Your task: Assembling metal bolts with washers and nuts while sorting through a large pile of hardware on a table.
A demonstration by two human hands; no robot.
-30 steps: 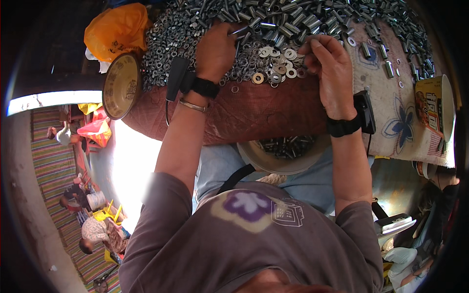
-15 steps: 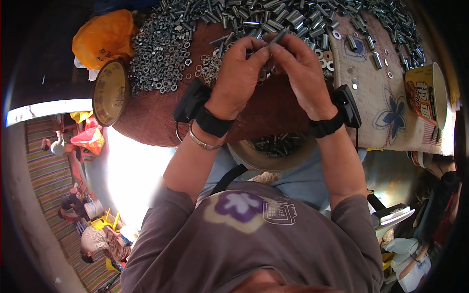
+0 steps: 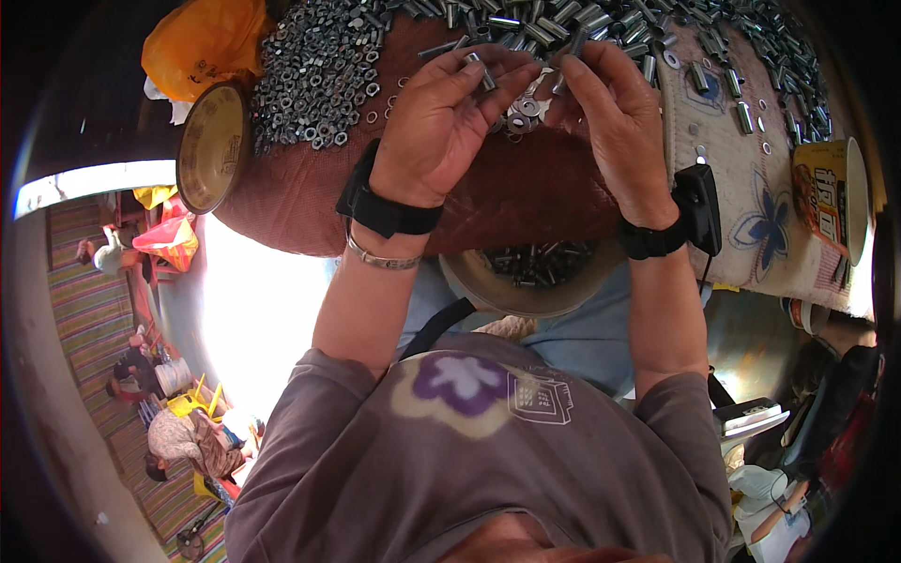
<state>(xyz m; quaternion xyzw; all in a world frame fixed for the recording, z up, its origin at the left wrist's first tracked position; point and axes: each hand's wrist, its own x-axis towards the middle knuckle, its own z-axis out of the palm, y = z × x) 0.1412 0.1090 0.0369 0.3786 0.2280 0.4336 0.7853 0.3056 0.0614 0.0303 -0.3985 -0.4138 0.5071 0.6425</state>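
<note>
- Left hand [image 3: 434, 131]: partly curled, thumb and fingers gripping a short metal tube [image 3: 481, 75] above the brown cloth [image 3: 507, 202].
- Right hand [image 3: 615, 117]: thumb and fingers pinching a slim metal piece [image 3: 567, 73], near the washers [image 3: 526, 111].
- Nuts [image 3: 314, 84]: heaped left of the hands.

The tubes [image 3: 481, 72] are smooth, glossy metal, the nuts [image 3: 314, 94] duller metal, the bag [image 3: 202, 47] crinkled plastic.

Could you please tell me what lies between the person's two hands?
Between left hand and right hand, the head view shows washers on reddish-brown cloth.
</note>
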